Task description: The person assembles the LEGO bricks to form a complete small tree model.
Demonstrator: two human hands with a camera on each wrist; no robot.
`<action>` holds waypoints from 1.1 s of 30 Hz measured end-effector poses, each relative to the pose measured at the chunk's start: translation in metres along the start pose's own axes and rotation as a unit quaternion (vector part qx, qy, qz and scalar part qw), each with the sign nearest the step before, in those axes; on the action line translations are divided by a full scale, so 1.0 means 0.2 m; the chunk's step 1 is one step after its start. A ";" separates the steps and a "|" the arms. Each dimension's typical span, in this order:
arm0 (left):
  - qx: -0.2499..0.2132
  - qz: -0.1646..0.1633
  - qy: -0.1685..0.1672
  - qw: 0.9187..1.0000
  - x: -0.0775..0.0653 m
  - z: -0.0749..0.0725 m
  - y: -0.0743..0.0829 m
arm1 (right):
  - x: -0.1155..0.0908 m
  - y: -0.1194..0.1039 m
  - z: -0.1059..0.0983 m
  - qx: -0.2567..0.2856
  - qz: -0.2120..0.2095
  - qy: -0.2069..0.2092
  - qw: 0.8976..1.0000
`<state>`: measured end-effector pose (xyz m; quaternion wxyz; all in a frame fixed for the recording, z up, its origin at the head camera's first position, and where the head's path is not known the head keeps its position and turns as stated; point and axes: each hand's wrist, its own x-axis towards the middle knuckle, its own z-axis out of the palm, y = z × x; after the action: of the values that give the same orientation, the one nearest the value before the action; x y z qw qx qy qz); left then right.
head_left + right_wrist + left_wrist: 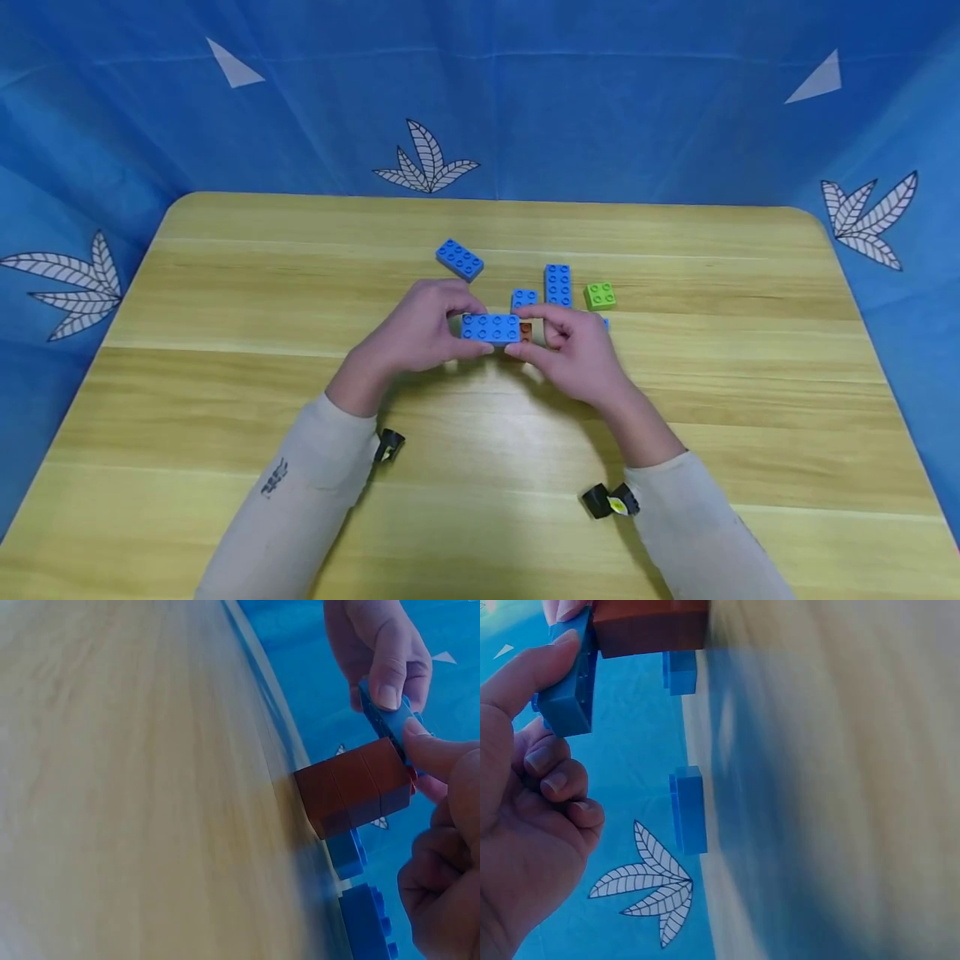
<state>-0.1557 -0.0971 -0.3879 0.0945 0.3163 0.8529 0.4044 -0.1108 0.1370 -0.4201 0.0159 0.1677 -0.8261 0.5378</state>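
Note:
Both hands pinch one long blue toy brick (491, 328), studs up, over a stack of reddish-brown bricks (352, 787). My left hand (423, 329) holds its left end, thumb on the near side and fingers on the far side. At the right end, my right hand (577, 354) pinches with thumb and index finger, the other fingers curled in. The blue brick (568, 697) juts out left past the stack, and a brown stud or two (527, 332) shows at its right. Whether it is fully seated on the stack, I cannot tell.
Behind the hands lie a tilted long blue brick (459, 259), an upright-set long blue brick (558, 285), a short blue brick (524, 298) and a green brick (600, 296). Another blue piece (606, 323) is mostly hidden by the right hand. A blue curtain (600, 108) borders the wooden table (262, 275).

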 end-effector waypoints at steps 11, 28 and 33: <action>-0.026 -0.027 0.038 0.999 -0.03 0.05 -0.03 | -0.01 0.00 -0.01 -0.024 0.004 -0.022 0.999; -0.042 -0.025 0.040 0.998 -0.03 0.06 -0.04 | -0.01 0.01 0.00 -0.018 0.003 -0.018 1.000; -0.049 -0.032 0.046 0.997 -0.04 0.06 -0.06 | -0.03 0.01 0.00 -0.015 0.009 -0.007 1.000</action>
<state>-0.1504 -0.0994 -0.4049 0.0831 0.2649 0.8451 0.4569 -0.1060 0.1399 -0.4233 0.0075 0.1637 -0.8355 0.5245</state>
